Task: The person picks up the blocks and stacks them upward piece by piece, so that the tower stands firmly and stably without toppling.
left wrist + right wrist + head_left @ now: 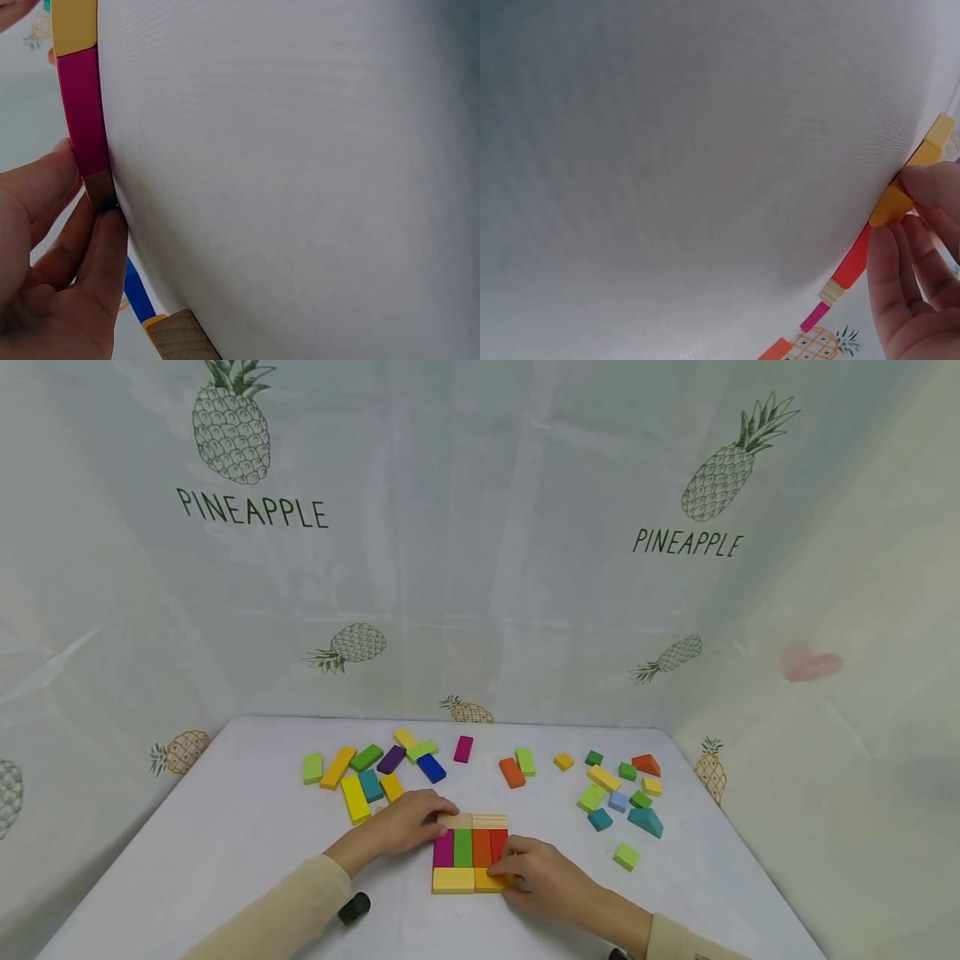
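A flat panel of wooden blocks lies at the table's near middle. Its far row is a plain wood block (459, 822) and striped plain wood (490, 821). Upright in the middle stand a magenta block (443, 848), a green one (462, 848), an orange one (482, 848) and a red one (498, 843). The near row has a pale yellow block (453, 881) and a yellow-orange block (891, 208). My left hand (411, 821) holds the plain wood block's left end, thumb by the magenta block. At the near right corner, my right hand (546, 878) grips the yellow-orange block.
Beyond the left hand lie several loose blocks, among them a yellow block (356, 799) and a blue block (431, 767). More are scattered at the right, including a teal triangle (646, 821) and a lime block (626, 857). Pineapple-print cloth (480, 568) walls the table's back.
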`<control>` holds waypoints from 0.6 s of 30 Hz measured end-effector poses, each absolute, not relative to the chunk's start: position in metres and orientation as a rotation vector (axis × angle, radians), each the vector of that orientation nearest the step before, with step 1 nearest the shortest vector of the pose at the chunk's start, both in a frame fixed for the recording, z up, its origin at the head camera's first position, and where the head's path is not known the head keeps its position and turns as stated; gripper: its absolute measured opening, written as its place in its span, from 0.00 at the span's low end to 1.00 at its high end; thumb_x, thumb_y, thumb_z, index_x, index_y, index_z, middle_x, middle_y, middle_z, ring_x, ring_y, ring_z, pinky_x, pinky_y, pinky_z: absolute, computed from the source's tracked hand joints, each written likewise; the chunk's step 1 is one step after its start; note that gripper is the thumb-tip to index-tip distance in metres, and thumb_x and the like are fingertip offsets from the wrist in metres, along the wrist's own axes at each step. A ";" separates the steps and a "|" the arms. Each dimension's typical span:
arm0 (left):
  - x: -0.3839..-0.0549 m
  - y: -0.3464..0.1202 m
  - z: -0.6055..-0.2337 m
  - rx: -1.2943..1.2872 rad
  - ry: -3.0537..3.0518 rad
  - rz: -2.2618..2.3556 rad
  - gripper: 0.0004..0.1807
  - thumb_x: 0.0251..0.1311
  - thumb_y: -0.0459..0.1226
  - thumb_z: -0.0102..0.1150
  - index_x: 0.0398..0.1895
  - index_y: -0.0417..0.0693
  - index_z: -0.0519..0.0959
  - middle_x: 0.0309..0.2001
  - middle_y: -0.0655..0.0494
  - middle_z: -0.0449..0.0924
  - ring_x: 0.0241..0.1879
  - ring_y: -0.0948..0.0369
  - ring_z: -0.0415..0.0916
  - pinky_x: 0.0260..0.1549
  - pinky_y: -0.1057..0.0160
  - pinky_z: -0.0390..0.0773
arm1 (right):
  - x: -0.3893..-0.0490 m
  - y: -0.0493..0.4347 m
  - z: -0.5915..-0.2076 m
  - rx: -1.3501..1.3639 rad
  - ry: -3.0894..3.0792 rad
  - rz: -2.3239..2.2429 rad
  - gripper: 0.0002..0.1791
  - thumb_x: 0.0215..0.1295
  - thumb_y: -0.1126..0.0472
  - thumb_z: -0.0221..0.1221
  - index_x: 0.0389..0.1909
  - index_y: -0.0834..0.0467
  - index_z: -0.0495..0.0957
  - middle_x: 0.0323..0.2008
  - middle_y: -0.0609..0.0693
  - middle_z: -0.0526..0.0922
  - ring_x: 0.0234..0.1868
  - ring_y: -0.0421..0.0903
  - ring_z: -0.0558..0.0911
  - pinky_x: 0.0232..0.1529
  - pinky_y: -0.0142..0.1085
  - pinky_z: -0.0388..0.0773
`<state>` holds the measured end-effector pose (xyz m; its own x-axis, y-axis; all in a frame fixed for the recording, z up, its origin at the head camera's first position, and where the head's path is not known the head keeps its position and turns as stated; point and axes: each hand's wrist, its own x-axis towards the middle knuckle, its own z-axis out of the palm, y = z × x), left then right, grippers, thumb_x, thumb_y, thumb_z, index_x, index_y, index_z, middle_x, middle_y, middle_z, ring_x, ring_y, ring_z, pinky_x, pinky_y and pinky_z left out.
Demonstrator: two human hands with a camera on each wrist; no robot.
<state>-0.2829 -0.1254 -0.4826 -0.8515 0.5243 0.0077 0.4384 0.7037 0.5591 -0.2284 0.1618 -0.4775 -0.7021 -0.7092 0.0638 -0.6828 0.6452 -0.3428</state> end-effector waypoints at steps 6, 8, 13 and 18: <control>-0.284 -0.126 -0.484 0.777 2.753 0.852 0.18 0.72 0.41 0.67 0.63 0.55 0.84 0.52 0.61 0.83 0.53 0.61 0.77 0.59 0.52 0.83 | -0.228 0.162 -0.479 -1.154 2.777 -0.559 0.17 0.63 0.63 0.75 0.52 0.48 0.91 0.44 0.39 0.84 0.43 0.31 0.79 0.48 0.22 0.81; -0.284 -0.126 -0.484 0.772 2.753 0.853 0.18 0.72 0.41 0.67 0.63 0.55 0.84 0.53 0.61 0.83 0.53 0.60 0.77 0.59 0.52 0.83 | -0.228 0.161 -0.479 -1.148 2.774 -0.564 0.17 0.63 0.63 0.75 0.52 0.48 0.91 0.44 0.39 0.83 0.42 0.31 0.79 0.48 0.22 0.81; -0.284 -0.126 -0.484 0.763 2.752 0.854 0.18 0.72 0.41 0.67 0.63 0.56 0.84 0.54 0.60 0.83 0.55 0.59 0.77 0.60 0.50 0.82 | -0.229 0.162 -0.478 -1.146 2.758 -0.566 0.16 0.64 0.61 0.75 0.52 0.48 0.91 0.44 0.39 0.83 0.41 0.31 0.78 0.47 0.22 0.81; -0.284 -0.125 -0.483 0.765 2.750 0.859 0.18 0.72 0.41 0.68 0.63 0.55 0.84 0.55 0.59 0.83 0.56 0.57 0.77 0.61 0.49 0.82 | -0.233 0.165 -0.477 -1.159 2.753 -0.596 0.13 0.66 0.58 0.74 0.51 0.48 0.91 0.44 0.38 0.84 0.42 0.30 0.79 0.49 0.25 0.82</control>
